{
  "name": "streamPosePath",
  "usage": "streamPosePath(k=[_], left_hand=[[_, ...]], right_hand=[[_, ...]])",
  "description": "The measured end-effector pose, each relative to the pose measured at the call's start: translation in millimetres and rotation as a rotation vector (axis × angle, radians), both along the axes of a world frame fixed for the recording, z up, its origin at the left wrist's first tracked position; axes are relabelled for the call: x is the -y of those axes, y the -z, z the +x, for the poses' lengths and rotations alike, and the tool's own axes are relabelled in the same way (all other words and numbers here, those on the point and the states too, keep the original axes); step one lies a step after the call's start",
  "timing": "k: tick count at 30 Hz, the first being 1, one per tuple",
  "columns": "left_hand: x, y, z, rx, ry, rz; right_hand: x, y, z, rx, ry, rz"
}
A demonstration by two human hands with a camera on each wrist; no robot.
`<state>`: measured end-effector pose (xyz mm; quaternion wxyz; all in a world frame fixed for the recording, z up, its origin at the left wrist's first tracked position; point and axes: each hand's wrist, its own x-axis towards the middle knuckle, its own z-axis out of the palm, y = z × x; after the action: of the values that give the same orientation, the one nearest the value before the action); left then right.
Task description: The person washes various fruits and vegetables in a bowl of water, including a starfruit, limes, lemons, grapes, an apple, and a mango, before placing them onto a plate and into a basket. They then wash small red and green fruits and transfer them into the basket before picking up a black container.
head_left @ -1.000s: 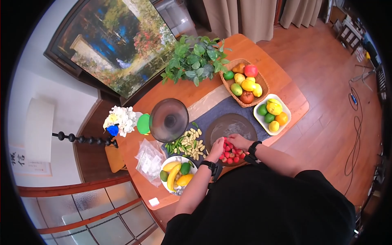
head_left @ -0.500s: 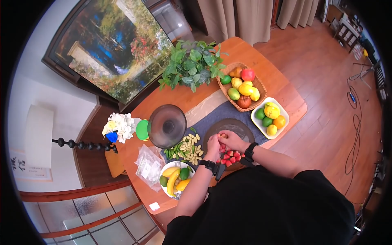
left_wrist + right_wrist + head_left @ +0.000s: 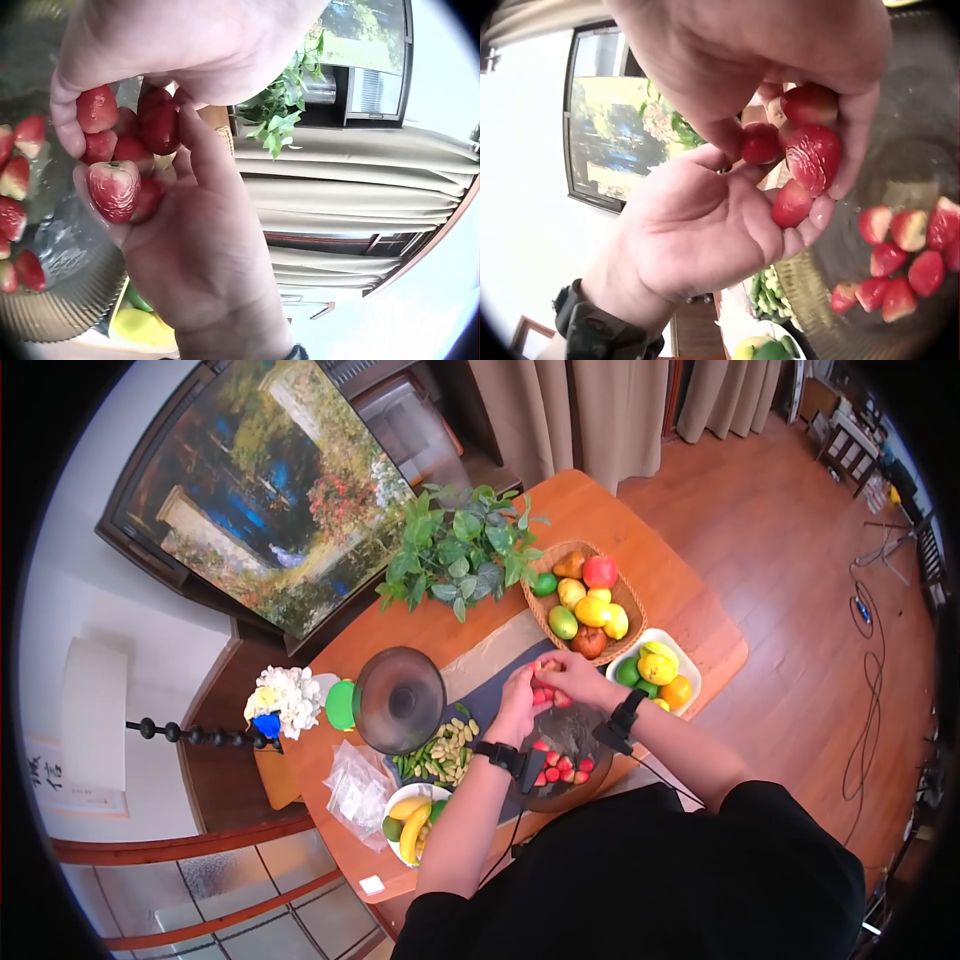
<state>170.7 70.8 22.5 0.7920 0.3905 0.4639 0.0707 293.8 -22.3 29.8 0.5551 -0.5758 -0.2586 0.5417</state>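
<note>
Both hands are cupped together over a dark translucent plate [image 3: 583, 725], fingers curled around a cluster of red strawberries [image 3: 114, 191] with pale ends. In the head view my left hand [image 3: 515, 705] is on the left side of the cluster and my right hand [image 3: 578, 678] on the right, their fingertips meeting at the far side. The right wrist view shows the held strawberries [image 3: 814, 160] between the two hands, partly hidden by fingers. More strawberries [image 3: 565, 768] lie on the near part of the plate, below the hands.
Green pods and peanuts [image 3: 443, 752] lie on the blue runner to the left, near a bowl of bananas [image 3: 412, 830] and a plastic bag [image 3: 358, 790]. An upturned dark glass dish [image 3: 400, 700] stands behind. Fruit fills a wicker basket [image 3: 632, 600] and a white tray [image 3: 690, 670].
My hands have gathered strawberries from the plate and moved up and away from my body with them. Fewer strawberries show on the plate's near part. The head view has tilted slightly upward.
</note>
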Motion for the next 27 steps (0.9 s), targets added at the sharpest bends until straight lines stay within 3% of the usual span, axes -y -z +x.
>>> streamPosePath(k=[2,3,6,9,11,13,15,19,21,22,27], left_hand=[[-18.2,-2.9,30.9,0.096,0.038,0.008],[-26.6,-7.5,46.3,0.113,0.044,0.022],[-49.3,-17.0,88.7,0.215,0.036,-0.126],[-66.3,-19.0,125.8,0.248,0.039,-0.106],[-75.4,-3.9,142.6,0.284,0.087,-0.056],[-79.0,-5.7,153.5,0.293,0.126,-0.139],[-78.4,-5.1,164.6,0.271,0.080,-0.135],[-71.1,7.9,160.9,0.238,0.058,-0.047],[-67.8,4.0,156.4,0.211,0.041,0.024],[-71.2,8.9,150.2,0.260,0.100,0.004],[-68.1,2.7,118.7,0.148,0.126,0.105]], right_hand=[[-21.3,14.1,35.8,0.124,0.068,0.048],[-27.7,6.1,54.7,0.021,0.056,-0.014],[-53.6,10.7,99.8,0.088,0.084,-0.002],[-72.0,4.6,132.4,0.140,0.101,0.015],[-74.3,-10.2,142.0,0.266,0.152,-0.140],[-87.5,28.7,156.4,0.495,0.207,0.009],[-89.0,30.9,161.6,0.425,0.165,0.006],[-78.8,37.3,167.0,0.417,0.088,0.015],[-72.4,32.8,169.3,0.158,0.157,0.027],[-69.7,35.5,175.6,0.499,0.137,0.024],[-44.2,29.4,183.6,0.444,0.292,0.131]])
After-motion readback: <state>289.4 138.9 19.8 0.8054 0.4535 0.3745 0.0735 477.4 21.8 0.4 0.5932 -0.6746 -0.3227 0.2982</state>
